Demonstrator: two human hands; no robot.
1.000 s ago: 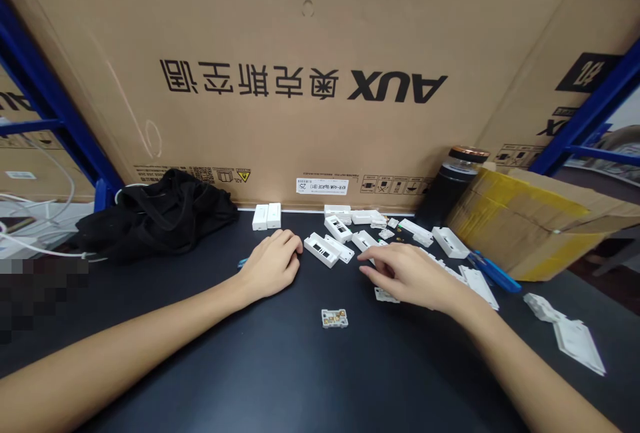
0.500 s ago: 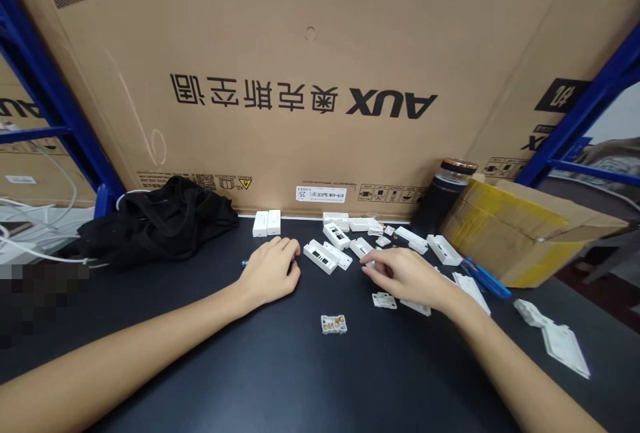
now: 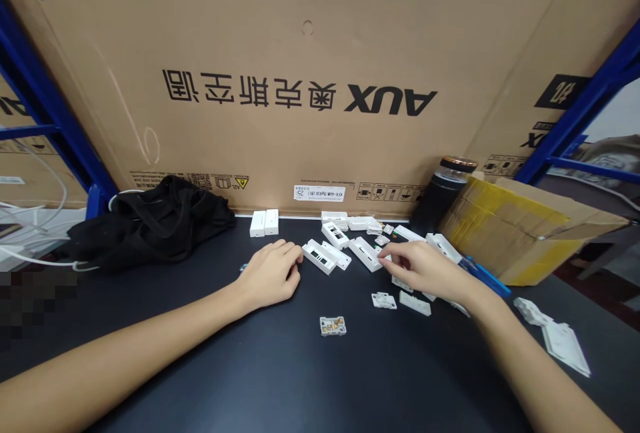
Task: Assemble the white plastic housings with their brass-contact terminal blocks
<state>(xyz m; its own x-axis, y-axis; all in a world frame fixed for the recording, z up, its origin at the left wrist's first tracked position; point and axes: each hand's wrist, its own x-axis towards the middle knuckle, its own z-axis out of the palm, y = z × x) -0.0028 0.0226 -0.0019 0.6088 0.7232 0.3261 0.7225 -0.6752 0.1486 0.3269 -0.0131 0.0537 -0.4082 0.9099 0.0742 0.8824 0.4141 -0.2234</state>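
Note:
My left hand (image 3: 270, 274) rests on the dark tabletop with its fingers curled in. A bit of something blue (image 3: 243, 267) sticks out by its left side; the rest of it is hidden. My right hand (image 3: 425, 268) hovers over the scattered white parts, thumb and forefinger drawn together beside the end of a white plastic housing (image 3: 365, 254). Whatever lies between those fingertips is too small to make out. In front, a small white part with brass-coloured pieces (image 3: 333, 326) lies by itself. A flat white part (image 3: 384, 300) and a white strip (image 3: 415, 303) lie below my right hand.
Two white boxes (image 3: 264, 222) stand behind my left hand, near a black cloth bag (image 3: 155, 223). At the right are a black bottle (image 3: 440, 196), a taped carton (image 3: 515, 230), a blue-handled tool (image 3: 487, 278) and white pieces (image 3: 565, 346). A large cardboard panel (image 3: 300, 140) closes the back.
My right hand has shifted right, baring more of the white housing and the strip below it. My left hand stays in about the same place. The view has moved slightly.

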